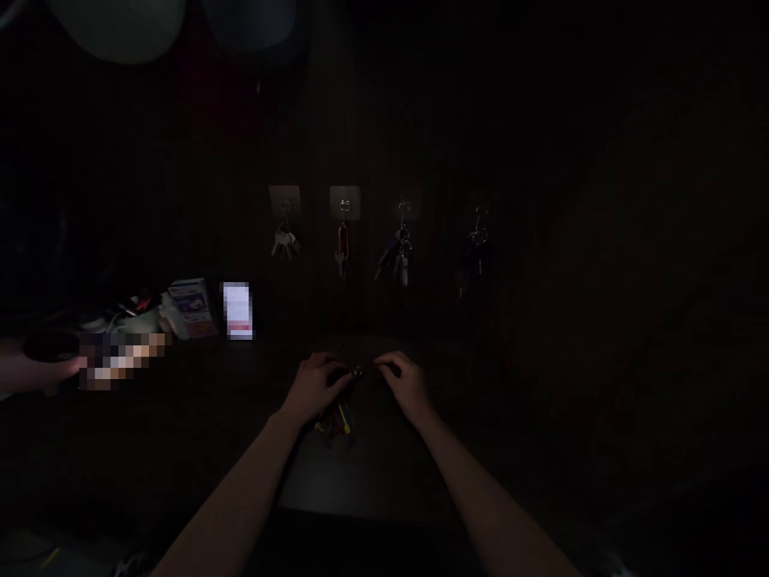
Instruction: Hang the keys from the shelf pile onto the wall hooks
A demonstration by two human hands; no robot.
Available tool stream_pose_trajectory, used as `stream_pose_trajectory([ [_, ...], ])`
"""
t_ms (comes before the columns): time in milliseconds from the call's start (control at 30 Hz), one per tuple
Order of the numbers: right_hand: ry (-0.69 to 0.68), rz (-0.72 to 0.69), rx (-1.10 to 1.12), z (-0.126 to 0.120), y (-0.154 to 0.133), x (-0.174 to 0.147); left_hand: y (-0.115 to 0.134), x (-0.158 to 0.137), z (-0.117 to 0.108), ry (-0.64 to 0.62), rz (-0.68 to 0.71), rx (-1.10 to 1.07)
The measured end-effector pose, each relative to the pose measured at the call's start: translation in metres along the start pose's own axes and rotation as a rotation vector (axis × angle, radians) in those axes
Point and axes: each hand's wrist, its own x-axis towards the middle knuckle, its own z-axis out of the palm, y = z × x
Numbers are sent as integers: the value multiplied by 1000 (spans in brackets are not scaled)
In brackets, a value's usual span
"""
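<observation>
The scene is very dark. My left hand (316,381) is closed, its thumb and fingertips at a small glinting thing (357,372) whose kind I cannot make out. Below that hand, a bundle of narrow pieces (342,417), some yellow, blue and reddish, lies on the table (336,481). A short way to the right, my right hand (405,381) has thumb and index finger brought together in a pinch. Whatever is between them, if anything, is lost in the dark.
Key bunches (285,240), (341,252), (401,256), (479,248) hang from wall hooks behind the table. A lit, pixelated screen (238,308) stands beside small printed boxes (191,308). Another person's hand (36,365) reaches in at far left, by a blurred-out item (123,361).
</observation>
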Motion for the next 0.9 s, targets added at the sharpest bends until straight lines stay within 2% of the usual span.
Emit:
stream_pose_trajectory([
  [233,48,10,115,0,-12,0,9,1,2,-44,47,49],
  [400,84,70,235,0,-10,0,13,3,7,-67,82,48],
  [633,204,201,326,-3,-10,5,9,5,6,56,100,-122],
  [733,132,249,332,-4,-10,4,8,5,6,122,58,-169],
  [900,-57,231,323,-4,-13,1,8,5,6,176,38,-186],
])
